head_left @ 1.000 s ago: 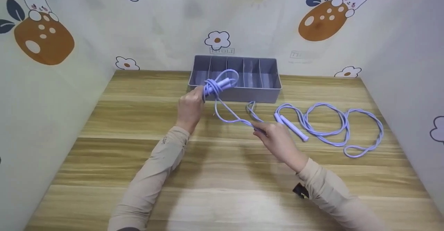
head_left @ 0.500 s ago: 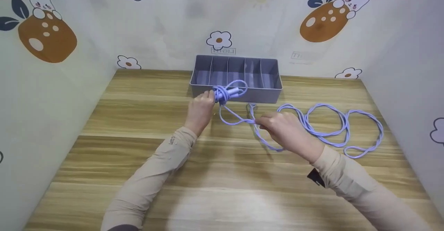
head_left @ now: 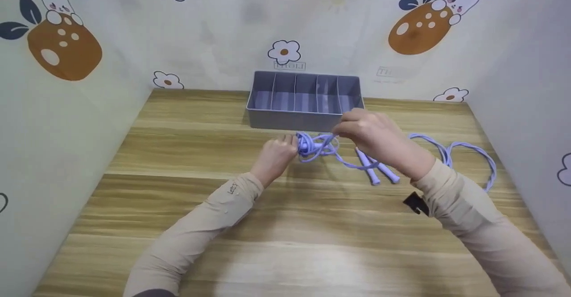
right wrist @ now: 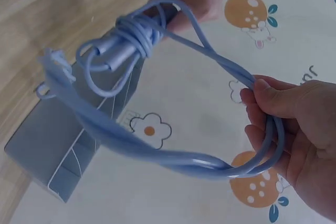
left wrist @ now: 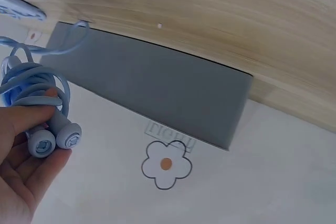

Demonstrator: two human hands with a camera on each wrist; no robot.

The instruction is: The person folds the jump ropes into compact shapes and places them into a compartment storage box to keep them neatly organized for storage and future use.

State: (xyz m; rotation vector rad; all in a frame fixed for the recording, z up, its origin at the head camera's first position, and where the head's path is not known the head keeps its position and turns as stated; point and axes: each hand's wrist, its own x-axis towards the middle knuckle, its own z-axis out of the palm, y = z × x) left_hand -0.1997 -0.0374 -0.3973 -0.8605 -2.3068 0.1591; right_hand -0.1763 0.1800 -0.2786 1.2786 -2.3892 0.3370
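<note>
A light purple jump rope [head_left: 308, 147] is held between both hands, its cord wound in several turns round its paired handles. My left hand [head_left: 275, 156] grips the handles; their round end caps [left wrist: 55, 140] stick out past the fingers in the left wrist view. My right hand [head_left: 379, 136] pinches the doubled, twisted cord [right wrist: 231, 69] between thumb and fingers, just right of the wound bundle. From that pinch the loose tail [right wrist: 157, 153] loops away, blurred at its far end. On the table lies a second jump rope, its two handles [head_left: 387, 172] partly below the right hand.
Behind the hands, a grey box [head_left: 294, 121] with several compartments stands near the back wall. The second rope's looped cord [head_left: 473, 147] spreads across the right of the wooden table [head_left: 200, 154]. Patterned sheets [head_left: 223, 29] cover the surrounding walls.
My left hand has moved right and nearer with the bundle. The right hand has risen beside it, and the cord between the hands is shorter. The loose tail has shifted off the second rope's handles.
</note>
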